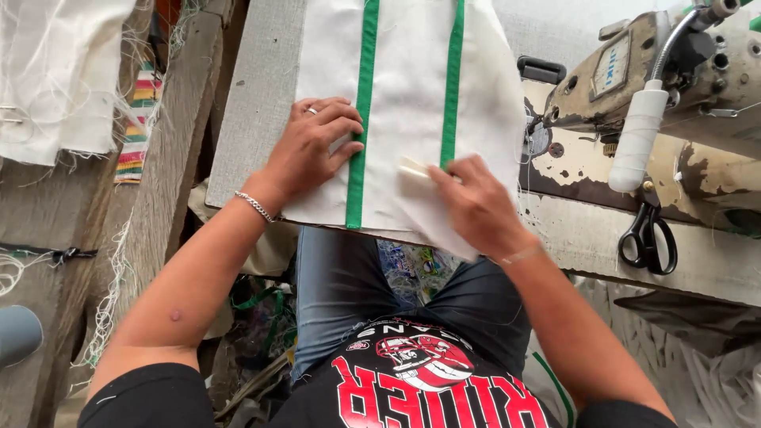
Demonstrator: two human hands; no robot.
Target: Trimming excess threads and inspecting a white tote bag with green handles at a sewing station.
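Fingers of the left hand [313,147] lie spread and flat, released rather than clenched, pressing down on a white cloth panel [408,87] with the fingertips touching the left of two green stripes [361,119]. A ring sits on one finger and a chain bracelet [255,206] circles the wrist. The right hand [476,202] is curled in a pinch, grasping a small pale folded piece [414,172] against the cloth just beside the lower end of the right green stripe [452,87]; whether this piece is a label or a fold of the panel itself cannot be told.

The panel lies on a grey worktable [254,103], its near edge hanging slightly over the table's front, above the person's lap in blue jeans. To the right stands a worn, cream-coloured sewing machine [674,87] with a white thread spool [638,139] in front of it and black scissors [648,238] hanging below.

As a judgement: both stripes look already attached along the panel, while the cloth is near the machine's needle area but not under it, so any stitching of the small piece appears not yet started. More white cloth with frayed threads [59,75] hangs at far left.
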